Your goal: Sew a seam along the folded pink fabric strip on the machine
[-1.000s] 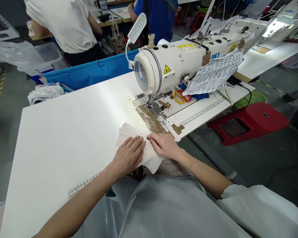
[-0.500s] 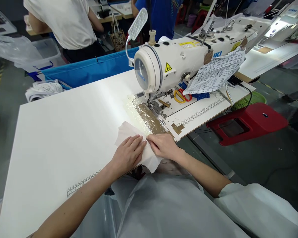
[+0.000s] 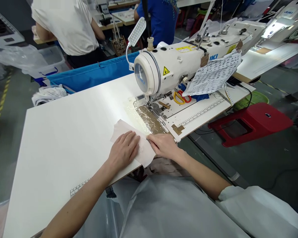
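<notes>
A small pale piece of fabric [image 3: 145, 153] lies near the front edge of the white table [image 3: 57, 142]. My left hand [image 3: 124, 148] rests on it with the palm down and fingers stretched out flat. At the fabric's right side, my right hand [image 3: 162, 144] is closed, its thumb and forefinger pinched together. A small dark tip shows at those fingertips, too small to name. Beyond both hands stands a white sewing machine [image 3: 171, 64], its needle area above a brown, tape-covered strip [image 3: 154, 122].
Red and yellow scissors [image 3: 182, 97] lie under the machine arm, beside a printed sheet [image 3: 213, 74]. A red stool [image 3: 253, 124] stands at the right. A blue cloth trough [image 3: 89, 74] runs along the far edge. Two people [image 3: 64, 28] work behind it.
My left hand and the fabric have shifted slightly left over the table. The fabric lies flatter. My right hand keeps its pinch in nearly the same place. The view has tilted a little.
</notes>
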The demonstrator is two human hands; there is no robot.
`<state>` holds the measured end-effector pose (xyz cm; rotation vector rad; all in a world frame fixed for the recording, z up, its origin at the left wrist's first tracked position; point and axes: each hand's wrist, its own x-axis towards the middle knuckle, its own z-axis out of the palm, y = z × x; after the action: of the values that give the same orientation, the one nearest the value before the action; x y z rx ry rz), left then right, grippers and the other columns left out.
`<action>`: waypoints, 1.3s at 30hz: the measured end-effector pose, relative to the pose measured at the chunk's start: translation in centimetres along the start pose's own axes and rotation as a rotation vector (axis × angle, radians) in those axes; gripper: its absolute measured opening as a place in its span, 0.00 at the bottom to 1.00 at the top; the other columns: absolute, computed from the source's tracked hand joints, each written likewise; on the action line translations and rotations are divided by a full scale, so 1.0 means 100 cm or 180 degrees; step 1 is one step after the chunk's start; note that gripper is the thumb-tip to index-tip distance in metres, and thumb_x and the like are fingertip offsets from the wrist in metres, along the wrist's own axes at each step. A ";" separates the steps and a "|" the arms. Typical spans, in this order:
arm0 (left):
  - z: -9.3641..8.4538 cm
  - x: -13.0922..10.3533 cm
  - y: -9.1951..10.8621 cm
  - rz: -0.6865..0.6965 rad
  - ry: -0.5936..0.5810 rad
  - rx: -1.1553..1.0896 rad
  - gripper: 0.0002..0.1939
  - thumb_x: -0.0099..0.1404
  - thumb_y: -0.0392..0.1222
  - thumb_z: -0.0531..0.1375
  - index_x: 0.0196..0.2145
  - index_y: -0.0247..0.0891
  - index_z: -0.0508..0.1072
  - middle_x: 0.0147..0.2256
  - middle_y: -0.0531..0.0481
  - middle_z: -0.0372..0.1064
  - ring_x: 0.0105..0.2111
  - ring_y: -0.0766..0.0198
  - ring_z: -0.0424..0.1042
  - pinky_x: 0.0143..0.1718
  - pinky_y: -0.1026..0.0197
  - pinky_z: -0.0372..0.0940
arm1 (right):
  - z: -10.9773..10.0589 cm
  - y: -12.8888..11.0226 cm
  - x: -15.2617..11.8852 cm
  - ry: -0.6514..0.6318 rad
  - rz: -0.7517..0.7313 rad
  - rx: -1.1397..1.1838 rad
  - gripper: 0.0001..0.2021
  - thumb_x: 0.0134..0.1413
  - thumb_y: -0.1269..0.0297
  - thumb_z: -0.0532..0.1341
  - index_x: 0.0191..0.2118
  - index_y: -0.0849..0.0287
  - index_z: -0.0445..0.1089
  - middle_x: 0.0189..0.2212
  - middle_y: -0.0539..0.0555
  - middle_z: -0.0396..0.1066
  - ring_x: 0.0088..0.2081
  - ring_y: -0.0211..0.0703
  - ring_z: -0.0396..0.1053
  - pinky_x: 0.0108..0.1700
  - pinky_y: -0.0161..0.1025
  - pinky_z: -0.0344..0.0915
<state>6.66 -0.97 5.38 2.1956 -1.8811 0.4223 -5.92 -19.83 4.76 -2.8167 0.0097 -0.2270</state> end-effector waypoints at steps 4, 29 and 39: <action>0.004 -0.001 0.002 0.0333 -0.0100 -0.0174 0.18 0.73 0.39 0.50 0.56 0.36 0.68 0.57 0.41 0.67 0.60 0.52 0.63 0.60 0.46 0.60 | 0.000 -0.001 0.001 0.0163 0.0047 0.0160 0.12 0.67 0.67 0.47 0.43 0.60 0.68 0.30 0.54 0.74 0.31 0.41 0.70 0.29 0.36 0.49; 0.001 0.000 0.004 0.0273 -0.0289 -0.0219 0.17 0.70 0.37 0.53 0.55 0.35 0.69 0.58 0.38 0.66 0.59 0.50 0.65 0.56 0.47 0.66 | -0.022 0.012 -0.017 -0.0283 -0.0039 0.0062 0.11 0.64 0.68 0.48 0.38 0.59 0.67 0.26 0.52 0.70 0.27 0.40 0.65 0.27 0.37 0.44; 0.005 0.003 0.007 0.0458 -0.0217 -0.0375 0.17 0.73 0.38 0.49 0.57 0.36 0.66 0.58 0.42 0.67 0.59 0.56 0.65 0.59 0.47 0.62 | -0.004 0.008 -0.014 0.0272 0.0241 0.0560 0.11 0.67 0.67 0.48 0.44 0.60 0.66 0.32 0.52 0.74 0.31 0.40 0.70 0.30 0.36 0.52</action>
<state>6.08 -1.50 4.98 2.0318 -2.0521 0.2564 -7.36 -20.69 4.68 -2.6243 0.1102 -0.3145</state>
